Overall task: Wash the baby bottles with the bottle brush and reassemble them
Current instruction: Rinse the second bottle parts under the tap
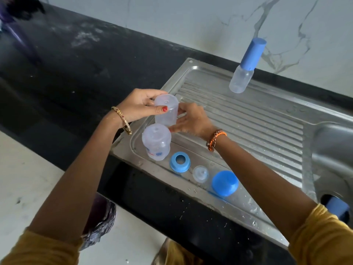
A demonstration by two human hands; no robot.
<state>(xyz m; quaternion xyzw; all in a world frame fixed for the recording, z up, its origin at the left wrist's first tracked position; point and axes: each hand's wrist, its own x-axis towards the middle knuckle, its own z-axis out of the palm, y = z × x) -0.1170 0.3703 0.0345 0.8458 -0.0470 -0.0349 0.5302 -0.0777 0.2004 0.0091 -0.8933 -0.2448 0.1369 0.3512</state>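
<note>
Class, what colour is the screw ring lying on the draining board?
Blue, clearest in the head view: screw ring.

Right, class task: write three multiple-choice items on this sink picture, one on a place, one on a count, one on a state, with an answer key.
1. Where does the blue plastic screw ring lie?
A. on the steel draining board
B. in the sink basin
C. on the black counter

2. How many clear plastic bottle bodies show, counting the one under the tap?
A. one
B. two
C. three

3. What is the state of the clear bottle body at the board's left end?
A. lying flat, untouched
B. gripped by both hands, base up
C. capped in blue

Key: 1 A, the ring rests on the steel draining board between the printed clear bottle and the clear teat. 2 C, one is held, one stands below it, and a small one hangs from the blue tap spout. 3 B, the left hand and right hand both grip it.
</note>
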